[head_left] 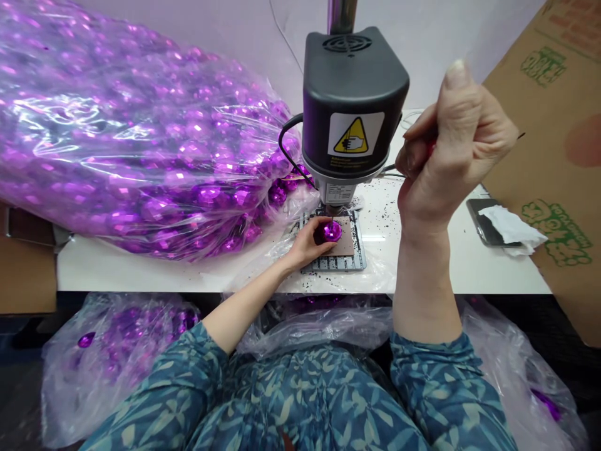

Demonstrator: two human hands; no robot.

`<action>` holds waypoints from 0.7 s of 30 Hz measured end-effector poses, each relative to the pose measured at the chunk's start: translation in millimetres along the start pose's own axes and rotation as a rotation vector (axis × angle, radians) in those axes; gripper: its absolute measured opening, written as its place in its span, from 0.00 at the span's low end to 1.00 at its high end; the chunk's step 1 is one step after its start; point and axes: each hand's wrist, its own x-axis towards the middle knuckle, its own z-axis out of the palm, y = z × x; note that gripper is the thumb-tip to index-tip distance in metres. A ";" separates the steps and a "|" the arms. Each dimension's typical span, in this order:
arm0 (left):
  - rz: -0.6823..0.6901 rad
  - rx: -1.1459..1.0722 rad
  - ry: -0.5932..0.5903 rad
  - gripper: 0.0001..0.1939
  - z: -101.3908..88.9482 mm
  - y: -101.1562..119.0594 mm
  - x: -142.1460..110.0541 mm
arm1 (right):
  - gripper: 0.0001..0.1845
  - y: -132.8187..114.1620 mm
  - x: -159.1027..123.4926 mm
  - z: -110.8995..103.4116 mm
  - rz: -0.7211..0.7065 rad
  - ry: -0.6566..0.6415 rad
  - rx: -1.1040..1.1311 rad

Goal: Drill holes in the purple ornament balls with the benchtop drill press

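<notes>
My left hand (307,245) pinches a shiny purple faceted ball (333,231) between thumb and fingers. The ball rests on a light square board (346,241) on the grey slotted base (359,255) of a small bench drill press (354,81). Directly over the ball is the drill's chuck, with a thin bit reaching down to it; I cannot tell how deep the bit goes. Raised at the drill's right side, my right hand (462,144) is wrapped around the feed handle, whose reddish knob is mostly hidden by the fingers.
A huge clear bag of purple balls (154,138) fills the table's left. Dark shavings lie over the white table (141,266). At right are a phone (488,222), a white tissue (514,228) and a cardboard box (558,156). Another plastic bag (117,357) hangs below the table edge.
</notes>
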 end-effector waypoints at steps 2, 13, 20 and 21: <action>-0.025 -0.048 -0.006 0.29 3.2 -2.3 -1.1 | 0.28 -3.0 -5.2 -2.0 -0.012 0.009 -0.016; -0.063 -0.070 0.006 0.33 3.3 -6.4 -3.9 | 0.31 -2.8 -46.0 -17.3 -0.084 0.076 -0.039; -0.044 -0.074 -0.008 0.33 3.0 -9.3 -4.7 | 0.29 19.7 -55.3 -28.5 -0.274 0.054 -0.009; -0.046 -0.070 -0.010 0.33 3.0 -9.3 -4.9 | 0.27 23.4 -56.7 -30.4 -0.315 0.043 -0.002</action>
